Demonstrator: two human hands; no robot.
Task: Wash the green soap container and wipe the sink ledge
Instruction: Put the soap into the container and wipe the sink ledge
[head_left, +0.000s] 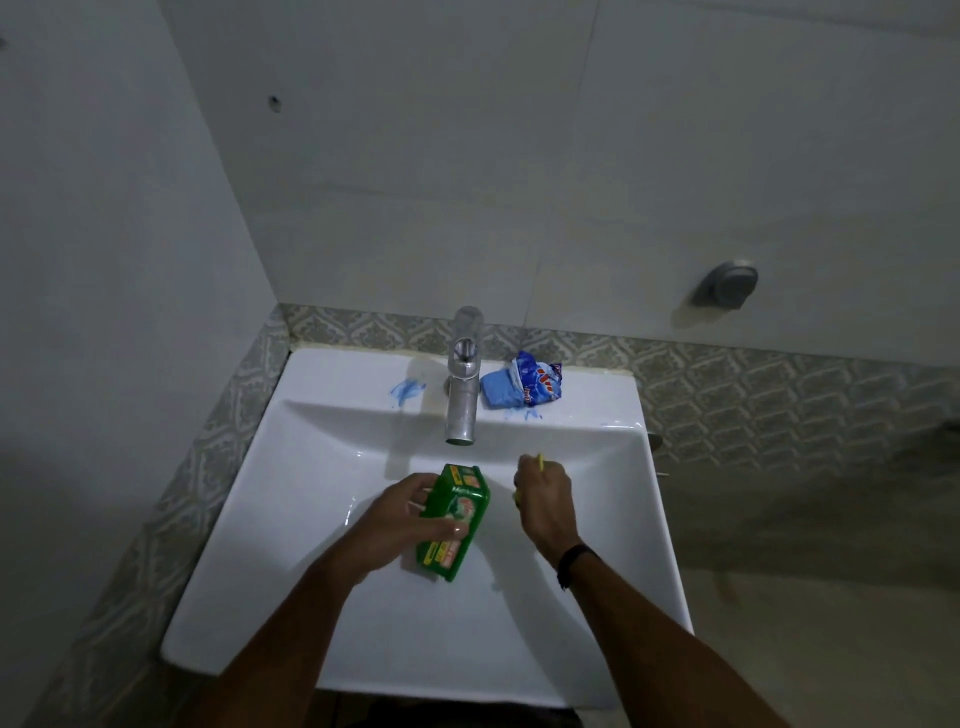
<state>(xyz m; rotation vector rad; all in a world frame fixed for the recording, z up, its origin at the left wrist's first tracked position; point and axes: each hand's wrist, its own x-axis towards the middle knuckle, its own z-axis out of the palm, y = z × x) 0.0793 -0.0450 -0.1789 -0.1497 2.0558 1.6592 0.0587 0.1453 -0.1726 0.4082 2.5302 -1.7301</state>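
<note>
A green soap container (457, 525) with a red and yellow label is held over the basin of the white sink (291, 545). My left hand (400, 519) grips it from the left side, thumb on top. My right hand (543, 493) hovers just right of the container, fingers curled round a small yellow thing (540, 460) of which only bits show. The sink ledge (353, 374) at the back carries blue smears (408, 389) left of the tap and near the blue soap.
A metal tap (464, 384) stands at the middle of the ledge; no water runs from it. A blue soap bar in its torn wrapper (522, 387) lies right of the tap. A metal fitting (727, 286) sticks out of the wall at right.
</note>
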